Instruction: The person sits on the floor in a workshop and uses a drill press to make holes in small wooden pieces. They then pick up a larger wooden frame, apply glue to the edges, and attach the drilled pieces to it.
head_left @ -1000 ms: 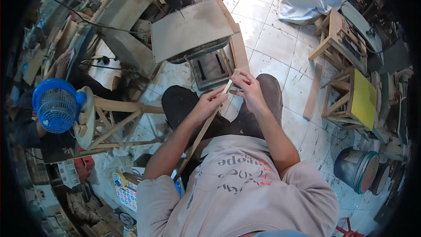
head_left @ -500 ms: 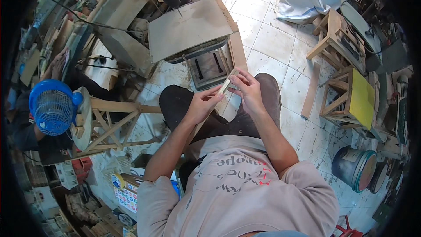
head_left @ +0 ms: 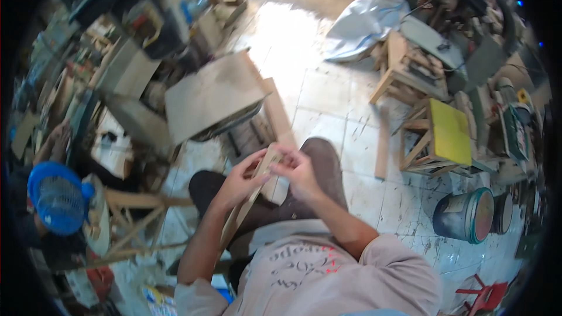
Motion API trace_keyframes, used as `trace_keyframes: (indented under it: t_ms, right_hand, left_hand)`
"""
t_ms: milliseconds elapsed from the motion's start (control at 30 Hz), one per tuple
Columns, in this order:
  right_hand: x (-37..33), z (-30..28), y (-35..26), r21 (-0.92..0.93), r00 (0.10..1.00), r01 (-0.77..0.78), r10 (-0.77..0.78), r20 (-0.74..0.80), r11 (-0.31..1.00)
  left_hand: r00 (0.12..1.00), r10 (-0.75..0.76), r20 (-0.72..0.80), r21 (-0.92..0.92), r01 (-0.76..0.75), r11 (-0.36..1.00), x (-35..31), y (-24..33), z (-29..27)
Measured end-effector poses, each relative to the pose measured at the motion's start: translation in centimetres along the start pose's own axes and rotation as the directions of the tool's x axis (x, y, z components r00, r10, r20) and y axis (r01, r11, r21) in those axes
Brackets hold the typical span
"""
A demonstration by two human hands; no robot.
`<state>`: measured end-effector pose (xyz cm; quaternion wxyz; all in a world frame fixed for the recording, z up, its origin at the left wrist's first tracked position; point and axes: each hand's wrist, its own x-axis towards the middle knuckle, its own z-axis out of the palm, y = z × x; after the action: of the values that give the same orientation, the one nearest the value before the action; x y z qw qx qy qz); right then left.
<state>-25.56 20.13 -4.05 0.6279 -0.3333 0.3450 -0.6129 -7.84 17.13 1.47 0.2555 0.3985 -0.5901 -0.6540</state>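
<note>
A narrow, pale wooden strip point(head_left: 239, 215) slants over my lap, its upper end between my two hands. My left hand point(head_left: 240, 180) is closed around the strip's left side near that end. From the right, my right hand point(head_left: 297, 171) has its fingers bent against the same end; motion blur softens the fingertips. Just ahead of my knees stands a machine with a flat, dusty grey-brown table board point(head_left: 213, 96). Beside it a long flat plank point(head_left: 278, 111) leans or lies toward my hands.
At left are a blue fan point(head_left: 58, 198), a wooden stool point(head_left: 137, 200) and another person's hand point(head_left: 58, 137). On the right stand a yellow-topped wooden stool point(head_left: 449, 133), a wooden frame point(head_left: 398, 61), a white sack point(head_left: 366, 26), a bucket point(head_left: 462, 215) and a red stool point(head_left: 485, 294).
My view has swung, so the surroundings sit lower and farther left, with more of the far floor showing. Both hands stay on the wooden strip, now closer together around its end.
</note>
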Motion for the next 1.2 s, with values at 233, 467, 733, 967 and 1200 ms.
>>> trace_keyframes:
  t_ms: [233,467,733,967,1200]
  right_hand:
    - [-2.3,0.8,-3.9,-0.036,0.982,-0.003,0.009,0.191,0.999]
    - [-3.8,1.8,-4.9,-0.05,0.95,0.09,-0.071,0.305,0.995]
    - [-4.8,2.9,-5.1,-0.021,0.881,0.242,-0.211,0.423,0.97]
    - [-5.0,3.6,-6.3,-0.054,0.759,0.44,-0.339,0.556,0.896]
    - [-5.1,4.2,-5.3,0.078,0.758,0.406,-0.383,0.529,0.911]
  left_hand:
    - [0.991,0.098,0.095,0.25,-0.119,0.961,-0.9,5.1,0.2]
    - [0.99,0.138,0.036,0.245,-0.142,0.959,-3.8,7.1,1.5]
    - [0.969,0.244,-0.051,0.305,-0.217,0.927,-6.9,7.9,1.9]
    - [0.922,0.386,-0.016,0.409,-0.347,0.844,-9.2,8.8,2.2]
    - [0.927,0.375,0.021,0.385,-0.354,0.853,-9.7,7.9,1.7]
